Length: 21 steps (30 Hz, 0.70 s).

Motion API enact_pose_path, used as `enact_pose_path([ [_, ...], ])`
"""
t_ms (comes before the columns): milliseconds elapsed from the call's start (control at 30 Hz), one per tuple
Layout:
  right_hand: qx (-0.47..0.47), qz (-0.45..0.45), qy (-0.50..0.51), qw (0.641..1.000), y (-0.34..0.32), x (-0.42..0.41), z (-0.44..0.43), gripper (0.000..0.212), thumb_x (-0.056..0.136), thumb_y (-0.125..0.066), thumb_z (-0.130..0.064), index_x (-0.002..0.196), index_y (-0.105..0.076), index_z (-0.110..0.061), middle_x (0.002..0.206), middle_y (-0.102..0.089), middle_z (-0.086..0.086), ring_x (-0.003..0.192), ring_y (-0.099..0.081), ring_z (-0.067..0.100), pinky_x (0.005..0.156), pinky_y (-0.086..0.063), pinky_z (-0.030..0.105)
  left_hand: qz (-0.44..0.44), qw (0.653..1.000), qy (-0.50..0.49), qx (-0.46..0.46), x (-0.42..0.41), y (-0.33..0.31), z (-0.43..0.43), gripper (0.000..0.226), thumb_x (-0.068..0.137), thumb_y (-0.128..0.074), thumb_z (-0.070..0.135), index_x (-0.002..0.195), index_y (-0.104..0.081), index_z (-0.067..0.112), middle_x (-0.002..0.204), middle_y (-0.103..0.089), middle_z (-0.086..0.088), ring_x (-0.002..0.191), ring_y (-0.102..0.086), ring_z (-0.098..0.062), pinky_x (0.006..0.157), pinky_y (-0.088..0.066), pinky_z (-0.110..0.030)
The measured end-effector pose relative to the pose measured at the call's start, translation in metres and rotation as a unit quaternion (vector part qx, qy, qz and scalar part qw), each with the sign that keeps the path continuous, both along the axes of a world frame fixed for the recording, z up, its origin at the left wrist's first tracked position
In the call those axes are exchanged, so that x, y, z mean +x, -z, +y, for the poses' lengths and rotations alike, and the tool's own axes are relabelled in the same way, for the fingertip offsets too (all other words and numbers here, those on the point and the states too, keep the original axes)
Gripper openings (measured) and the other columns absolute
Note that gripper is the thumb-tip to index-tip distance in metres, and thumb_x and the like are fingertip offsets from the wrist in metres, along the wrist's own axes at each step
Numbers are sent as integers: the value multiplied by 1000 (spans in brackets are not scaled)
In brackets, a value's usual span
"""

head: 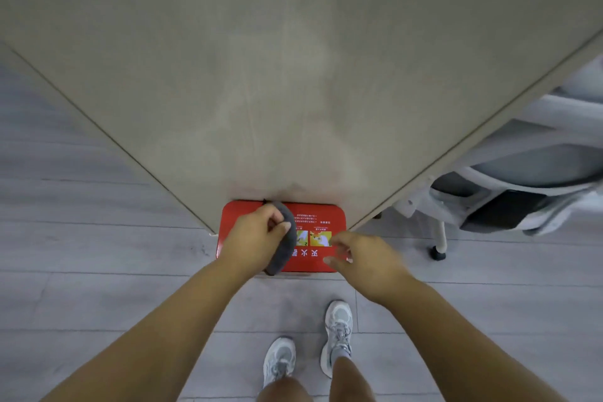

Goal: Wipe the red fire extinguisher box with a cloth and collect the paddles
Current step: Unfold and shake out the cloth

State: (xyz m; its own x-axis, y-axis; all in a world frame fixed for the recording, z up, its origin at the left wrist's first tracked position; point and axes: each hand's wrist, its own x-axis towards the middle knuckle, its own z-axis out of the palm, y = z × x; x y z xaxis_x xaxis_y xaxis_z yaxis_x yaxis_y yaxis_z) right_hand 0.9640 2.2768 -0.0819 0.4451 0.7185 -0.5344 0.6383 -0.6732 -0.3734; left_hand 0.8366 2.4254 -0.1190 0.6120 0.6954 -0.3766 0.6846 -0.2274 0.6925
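Observation:
The red fire extinguisher box (323, 217) stands on the floor against a beige panel, white characters and small pictures on its top face. My left hand (257, 235) is closed on a dark grey cloth (284, 248) that hangs over the box's left half. Over the box's right front corner hovers my right hand (362, 258), blurred, fingers apart and holding nothing. No paddles are in view.
A tall beige partition panel (293, 75) fills the upper view, its corner meeting the box. A white office chair (509, 179) with a wheeled base stands at the right. Grey plank floor (81, 254) lies all around. My two white sneakers (337, 333) are below.

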Motion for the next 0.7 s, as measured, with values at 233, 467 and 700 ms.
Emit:
enact_pose_path([
  [233,70,19,65,995,-44,-12,-19,37,88,-59,-47,121,-55,-31,120,-61,-7,105,-58,14,87,-50,32,-69,992,-76,-75,4,-45,6,24,89,-56,3,66,-53,10,68,-69,-6,79,-70,-23,73,-54,-38],
  [467,22,20,94,995,-24,-18,-22,43,89,-60,-42,127,-50,-26,124,-59,-2,108,-57,19,86,-48,30,18,999,-29,18,1,-26,-1,21,91,-57,15,70,-53,17,77,-61,-4,75,-56,-23,58,-37,-27],
  [700,2,39,41,998,14,-36,9,61,88,-62,-40,141,-35,-27,138,-46,0,120,-50,24,96,-43,35,-12,998,-62,4,-9,-16,2,18,92,-52,12,75,-52,16,74,-60,-3,73,-54,-22,56,-36,-19],
])
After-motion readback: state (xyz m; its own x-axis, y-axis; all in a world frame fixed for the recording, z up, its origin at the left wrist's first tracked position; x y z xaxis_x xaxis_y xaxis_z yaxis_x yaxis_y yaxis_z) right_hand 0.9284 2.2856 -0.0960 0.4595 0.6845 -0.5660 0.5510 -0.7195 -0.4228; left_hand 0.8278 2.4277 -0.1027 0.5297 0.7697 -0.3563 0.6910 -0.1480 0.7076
